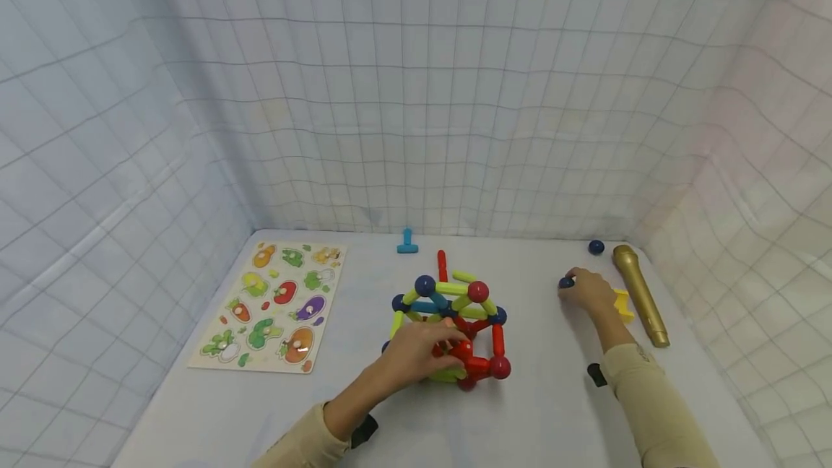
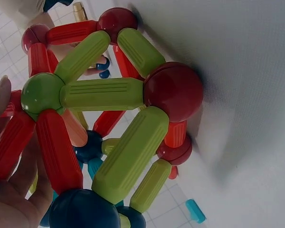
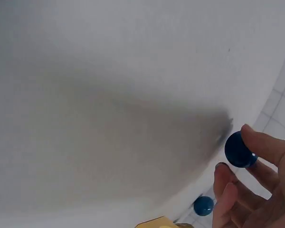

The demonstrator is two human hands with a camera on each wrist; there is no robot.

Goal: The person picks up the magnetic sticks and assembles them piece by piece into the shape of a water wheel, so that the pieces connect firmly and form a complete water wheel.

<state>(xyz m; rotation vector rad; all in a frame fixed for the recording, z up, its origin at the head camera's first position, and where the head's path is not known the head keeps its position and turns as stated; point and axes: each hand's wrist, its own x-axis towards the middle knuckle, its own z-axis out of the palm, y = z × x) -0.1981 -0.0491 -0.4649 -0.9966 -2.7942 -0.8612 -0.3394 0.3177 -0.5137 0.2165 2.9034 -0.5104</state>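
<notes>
A framework of magnetic rods and balls (image 1: pixel 477 291), in red, lime green and blue, stands on the table before me. My left hand (image 1: pixel 416 356) grips its near side, thumb and fingers curled round red rods. Close up in the left wrist view are a green ball (image 2: pixel 42 93), a dark red ball (image 2: pixel 173 91) and thick lime rods (image 2: pixel 103 94); part of the hand is hidden behind red rods. Off to the right, my right hand (image 1: pixel 587 291) pinches a dark blue ball (image 3: pixel 238 149) between thumb and fingers, low over the table.
A vegetable puzzle board (image 1: pixel 214 344) lies at the left. Behind the framework are a blue T-shaped piece (image 1: pixel 407 246), a red rod (image 1: pixel 442 266) and a lime rod (image 1: pixel 464 276). Another blue ball (image 1: pixel 596 247), a yellow piece (image 1: pixel 622 305) and a gold microphone (image 1: pixel 640 296) lie at the right.
</notes>
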